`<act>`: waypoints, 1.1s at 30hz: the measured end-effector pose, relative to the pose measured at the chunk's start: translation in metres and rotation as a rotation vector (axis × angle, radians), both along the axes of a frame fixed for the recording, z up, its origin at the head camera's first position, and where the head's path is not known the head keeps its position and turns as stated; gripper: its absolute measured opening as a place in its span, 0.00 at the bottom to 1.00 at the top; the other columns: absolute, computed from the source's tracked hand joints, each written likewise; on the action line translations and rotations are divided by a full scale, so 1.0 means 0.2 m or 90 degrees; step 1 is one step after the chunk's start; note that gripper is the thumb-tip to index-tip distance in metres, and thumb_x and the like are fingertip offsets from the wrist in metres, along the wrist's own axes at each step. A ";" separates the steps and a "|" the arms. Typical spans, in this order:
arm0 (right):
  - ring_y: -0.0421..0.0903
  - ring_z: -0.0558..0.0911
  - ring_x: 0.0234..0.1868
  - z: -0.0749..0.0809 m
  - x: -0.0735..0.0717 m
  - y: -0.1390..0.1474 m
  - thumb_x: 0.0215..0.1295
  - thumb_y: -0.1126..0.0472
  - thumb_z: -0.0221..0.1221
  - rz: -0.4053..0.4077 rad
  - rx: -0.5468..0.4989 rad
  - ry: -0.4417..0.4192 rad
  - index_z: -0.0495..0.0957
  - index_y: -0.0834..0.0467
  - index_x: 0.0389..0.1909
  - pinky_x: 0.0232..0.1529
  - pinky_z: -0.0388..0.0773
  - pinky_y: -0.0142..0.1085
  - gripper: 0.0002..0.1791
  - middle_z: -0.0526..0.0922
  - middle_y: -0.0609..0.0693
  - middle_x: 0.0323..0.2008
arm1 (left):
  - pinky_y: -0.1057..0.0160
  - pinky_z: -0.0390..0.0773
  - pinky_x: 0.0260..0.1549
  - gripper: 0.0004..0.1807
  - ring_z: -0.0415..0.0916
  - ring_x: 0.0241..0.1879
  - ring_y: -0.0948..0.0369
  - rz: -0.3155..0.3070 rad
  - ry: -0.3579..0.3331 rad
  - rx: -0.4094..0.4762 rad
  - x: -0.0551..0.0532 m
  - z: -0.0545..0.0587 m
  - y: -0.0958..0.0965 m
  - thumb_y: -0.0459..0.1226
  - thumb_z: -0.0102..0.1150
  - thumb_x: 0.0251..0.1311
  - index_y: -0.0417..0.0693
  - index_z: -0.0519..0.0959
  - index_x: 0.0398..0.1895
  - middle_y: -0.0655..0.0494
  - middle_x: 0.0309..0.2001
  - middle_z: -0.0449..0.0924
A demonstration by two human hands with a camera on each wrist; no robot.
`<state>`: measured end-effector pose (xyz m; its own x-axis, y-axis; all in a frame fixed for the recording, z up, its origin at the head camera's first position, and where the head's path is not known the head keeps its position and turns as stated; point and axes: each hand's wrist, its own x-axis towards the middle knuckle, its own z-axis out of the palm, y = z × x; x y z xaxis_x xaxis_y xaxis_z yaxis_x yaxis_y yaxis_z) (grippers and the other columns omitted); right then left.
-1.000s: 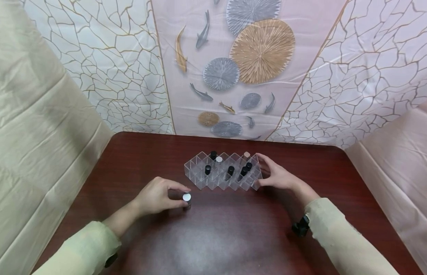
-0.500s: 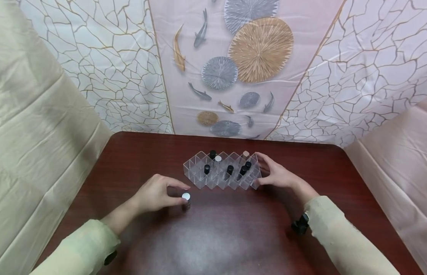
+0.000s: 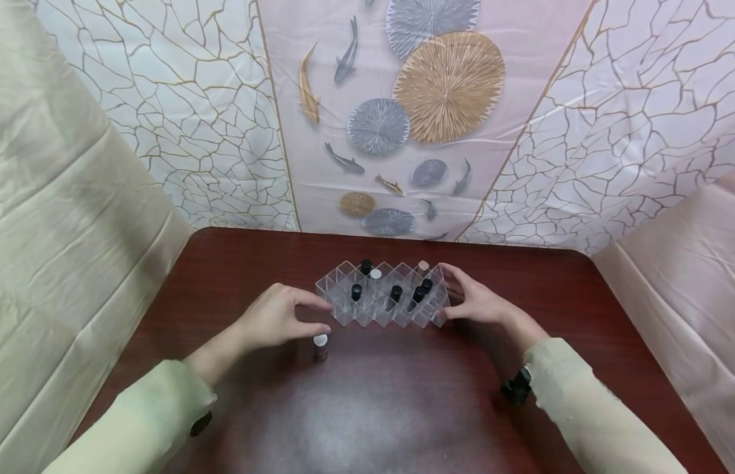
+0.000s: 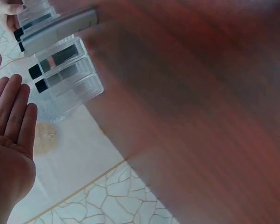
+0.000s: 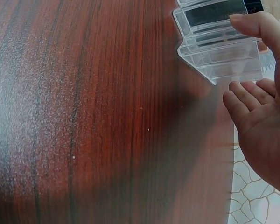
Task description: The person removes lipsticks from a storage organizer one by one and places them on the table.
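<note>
A small lipstick tube (image 3: 321, 347) with a pale, shiny top stands upright on the table, in front of the clear lipstick organizer (image 3: 343, 315). In the left wrist view this tube (image 4: 60, 30) shows a grey side with small lettering. My left hand (image 3: 278, 319) hovers just behind and left of it, thumb and fingers spread and holding nothing. With my right hand (image 3: 480, 299) I hold the organizer's right end, thumb at its front corner and fingers at the back. Several lipsticks with black caps, a white-topped one (image 3: 376, 274) and a beige-topped one (image 3: 423, 266) stand in its compartments.
The dark reddish wooden table (image 3: 367, 408) reaches back to a patterned cloth (image 3: 379, 191) printed with fish and round leaf shapes. Plain cream cloth (image 3: 65, 250) hangs along the left side, with similar cloth (image 3: 687, 276) on the right.
My left hand has let go of the lipstick tube and moved up and slightly away behind it. The tube stays standing. My right hand keeps its place on the organizer.
</note>
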<state>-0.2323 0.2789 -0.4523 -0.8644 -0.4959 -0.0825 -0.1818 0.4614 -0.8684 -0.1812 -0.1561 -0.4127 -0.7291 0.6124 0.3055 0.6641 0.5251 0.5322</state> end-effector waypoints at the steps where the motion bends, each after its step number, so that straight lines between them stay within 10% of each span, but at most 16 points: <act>1: 0.75 0.58 0.79 0.00 0.00 0.00 0.61 0.70 0.71 0.000 0.001 0.000 0.42 0.69 0.84 0.76 0.59 0.63 0.58 0.48 0.73 0.82 | 0.55 0.87 0.47 0.17 0.90 0.47 0.62 0.002 -0.002 -0.001 -0.01 0.01 0.01 0.44 0.81 0.56 0.53 0.93 0.48 0.61 0.44 0.93; 12: 0.74 0.58 0.79 0.00 0.00 0.00 0.61 0.69 0.71 0.007 0.003 -0.003 0.43 0.68 0.84 0.76 0.60 0.64 0.58 0.50 0.73 0.82 | 0.62 0.82 0.36 0.18 0.82 0.25 0.73 0.022 -0.044 -0.040 -0.13 0.09 0.12 0.44 0.81 0.57 0.53 0.93 0.51 0.62 0.44 0.93; 33: 0.74 0.57 0.80 -0.01 -0.01 0.01 0.62 0.70 0.70 0.003 -0.008 -0.010 0.42 0.69 0.84 0.76 0.58 0.64 0.58 0.48 0.73 0.82 | 0.57 0.79 0.43 0.25 0.86 0.43 0.54 0.038 -0.049 -0.111 -0.33 0.08 0.24 0.49 0.82 0.56 0.54 0.90 0.58 0.61 0.52 0.91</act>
<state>-0.2334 0.2801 -0.4534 -0.8608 -0.5010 -0.0895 -0.1706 0.4497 -0.8767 -0.2464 -0.1086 -0.3962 -0.7831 0.6059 0.1404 0.5895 0.6512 0.4780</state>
